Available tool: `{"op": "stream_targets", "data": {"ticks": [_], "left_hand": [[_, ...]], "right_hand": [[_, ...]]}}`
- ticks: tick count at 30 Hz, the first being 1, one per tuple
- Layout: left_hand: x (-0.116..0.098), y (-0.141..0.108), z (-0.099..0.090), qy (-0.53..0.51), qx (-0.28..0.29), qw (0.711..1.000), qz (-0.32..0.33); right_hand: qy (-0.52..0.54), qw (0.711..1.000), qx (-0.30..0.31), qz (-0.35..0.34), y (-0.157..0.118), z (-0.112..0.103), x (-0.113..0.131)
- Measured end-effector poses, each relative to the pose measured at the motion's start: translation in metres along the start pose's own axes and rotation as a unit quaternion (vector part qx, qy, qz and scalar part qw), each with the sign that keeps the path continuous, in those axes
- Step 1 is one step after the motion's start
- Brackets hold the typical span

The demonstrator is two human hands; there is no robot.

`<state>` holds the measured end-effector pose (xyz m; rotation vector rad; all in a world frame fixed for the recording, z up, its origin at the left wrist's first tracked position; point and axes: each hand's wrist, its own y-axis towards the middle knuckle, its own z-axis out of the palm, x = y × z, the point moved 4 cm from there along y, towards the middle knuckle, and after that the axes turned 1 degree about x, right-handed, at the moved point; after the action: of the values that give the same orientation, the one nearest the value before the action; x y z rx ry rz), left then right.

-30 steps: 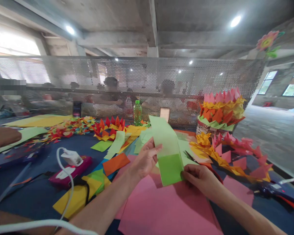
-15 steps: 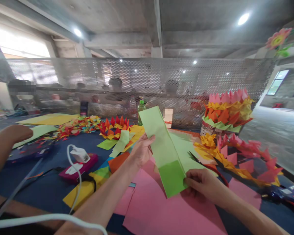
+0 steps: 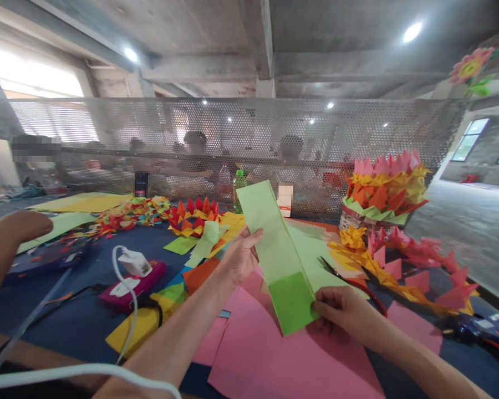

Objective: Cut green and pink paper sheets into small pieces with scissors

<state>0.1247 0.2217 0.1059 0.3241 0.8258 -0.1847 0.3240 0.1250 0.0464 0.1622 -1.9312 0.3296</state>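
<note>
Between both hands, in the middle of the head view, is a long folded strip of green paper (image 3: 270, 244), pale over most of its length and brighter green at the near end. My left hand (image 3: 243, 255) pinches its left edge, thumb on top. At the lower right corner the fingers of my right hand (image 3: 336, 310) are closed on the strip. Under it lies a large pink sheet (image 3: 291, 366). Scissors with red handles (image 3: 376, 302) rest by my right hand, partly hidden by it, on a pale green sheet (image 3: 311, 249).
At the right stands a basket of folded paper points (image 3: 386, 188), with pink and yellow paper chains (image 3: 424, 271) before it. A white charger (image 3: 135, 263) sits in a magenta power strip (image 3: 133, 285). Another person's hand (image 3: 35, 227) is at the left. A mesh partition (image 3: 241, 127) runs behind.
Almost nothing differs. The view has shifted very slightly, and both hands keep the same hold on the green paper strip.
</note>
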Motion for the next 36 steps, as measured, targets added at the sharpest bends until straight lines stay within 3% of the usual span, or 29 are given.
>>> {"op": "stream_targets", "data": {"ticks": [12,19,24,31,36], "left_hand": [[0.005,-0.003,0.001,0.007,0.006,1.000,-0.016],[0.012,-0.008,0.004,0.043,0.037,0.998,-0.038],[0.017,-0.014,0.009,0.093,0.085,0.991,-0.050],[0.029,-0.025,0.022,0.148,0.200,0.962,-0.111],[0.044,-0.029,0.025,0.159,0.158,0.968,-0.116]], "right_hand": [[0.004,1.000,-0.001,0.000,0.003,0.001,-0.002],[0.007,1.000,-0.006,0.002,0.003,0.001,-0.004],[0.000,1.000,-0.009,0.000,0.004,-0.001,-0.006],[0.001,0.999,-0.039,-0.020,0.005,-0.009,-0.004],[0.009,0.998,-0.048,-0.040,0.006,-0.013,-0.002]]}}
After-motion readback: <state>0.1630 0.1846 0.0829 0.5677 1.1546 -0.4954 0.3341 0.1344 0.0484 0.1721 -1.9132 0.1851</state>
